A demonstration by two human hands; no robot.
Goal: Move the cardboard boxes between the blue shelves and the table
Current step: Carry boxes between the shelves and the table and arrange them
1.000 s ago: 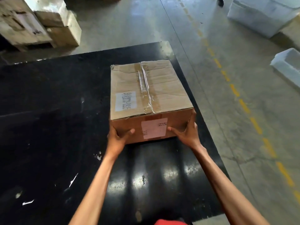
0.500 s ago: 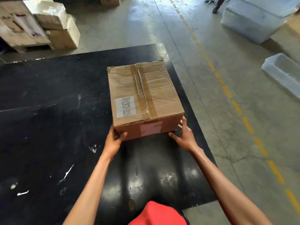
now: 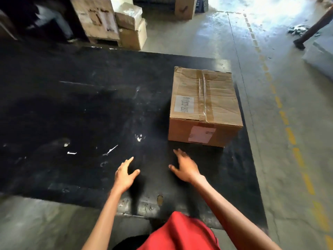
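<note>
Cardboard box (image 3: 205, 107) lies just beyond the left hand (image 3: 124, 175) and right hand (image 3: 186, 168), both spread and empty above the black table (image 3: 72, 105); its far side nears the table edge, where a shove could tip it off.

Taped brown cardboard box (image 3: 204, 107), white labels, flat on black table's (image 3: 90, 105) far right corner

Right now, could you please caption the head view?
Brown taped cardboard box on black table; left hand and right hand open, empty.
</note>
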